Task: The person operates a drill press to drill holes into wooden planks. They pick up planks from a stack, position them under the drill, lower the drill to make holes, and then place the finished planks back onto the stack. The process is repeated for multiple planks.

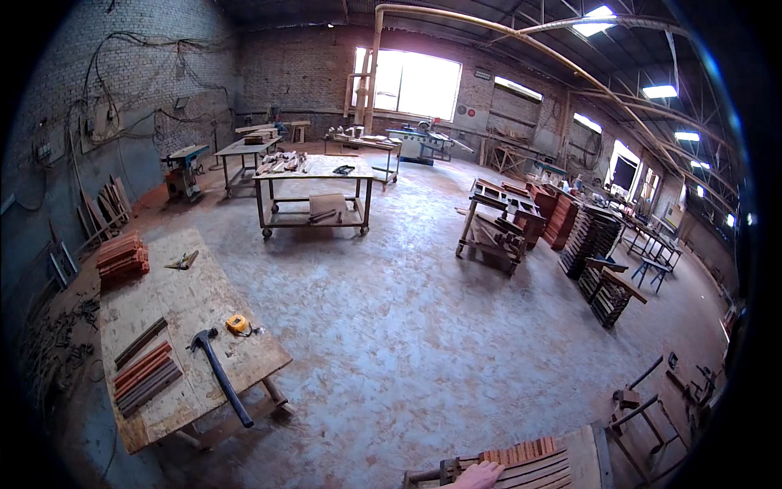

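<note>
At the lower edge, my left hand [479,475] rests on wooden strips [533,471] that lie side by side on a workbench [586,456]. Its fingers are together and bent over the end of a strip; the underside of the grip is hidden. Just beyond the fingers stands a row of short reddish wood pieces [521,450]. My right hand is out of view. On a plywood table [195,285] to the left lie a dark claw hammer [221,375], its handle past the table edge, a yellow tape measure [238,325] and several wooden strips [147,376].
A stack of reddish boards [122,257] sits at the plywood table's far end. A wheeled table [314,169] stands ahead, a loaded cart [497,216] and stacked wood [582,240] to the right. Metal clamps or frames [643,416] are at lower right. Concrete floor [383,326] lies between.
</note>
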Tool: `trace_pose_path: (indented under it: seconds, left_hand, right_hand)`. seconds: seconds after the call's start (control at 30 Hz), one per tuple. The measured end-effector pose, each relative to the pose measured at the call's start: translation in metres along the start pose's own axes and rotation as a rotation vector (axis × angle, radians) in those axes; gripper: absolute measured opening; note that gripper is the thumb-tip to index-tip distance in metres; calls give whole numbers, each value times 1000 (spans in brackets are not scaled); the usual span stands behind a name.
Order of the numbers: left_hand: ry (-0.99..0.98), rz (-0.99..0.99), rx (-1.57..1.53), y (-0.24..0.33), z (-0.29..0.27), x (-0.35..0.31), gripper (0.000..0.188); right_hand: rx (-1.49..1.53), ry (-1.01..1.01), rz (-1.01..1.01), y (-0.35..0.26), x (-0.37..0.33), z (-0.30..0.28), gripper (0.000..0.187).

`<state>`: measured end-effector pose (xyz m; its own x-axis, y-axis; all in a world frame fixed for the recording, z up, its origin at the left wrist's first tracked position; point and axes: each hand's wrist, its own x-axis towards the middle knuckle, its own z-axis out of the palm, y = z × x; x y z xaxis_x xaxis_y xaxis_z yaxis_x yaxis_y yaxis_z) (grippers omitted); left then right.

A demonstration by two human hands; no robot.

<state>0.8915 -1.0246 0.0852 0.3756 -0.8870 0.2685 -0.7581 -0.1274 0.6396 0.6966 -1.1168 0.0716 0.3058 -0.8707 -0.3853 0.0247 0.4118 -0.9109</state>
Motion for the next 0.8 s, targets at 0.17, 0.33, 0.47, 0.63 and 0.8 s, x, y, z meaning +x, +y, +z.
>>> trace_pose_path:
  seconds: [0.17,0.33,0.47,0.63,0.8]
  left_hand:
    - [-22,-16,29,6,-7,0,42]
    - [-8,28,32,9,-10,2,39]
    - [32,33,19,5,-5,4,32]
    - [97,74,-42,3,-11,9,27]
    - [63,42,-12,-1,-10,15,30]
  right_hand:
    - [-79,-118,-46,10,7,-10,65]
    - [-95,-209,-86,17,18,-31,65]
    - [7,-88,1,15,25,-21,62]
    - [153,30,88,14,33,-8,59]
    - [235,153,158,17,40,1,57]
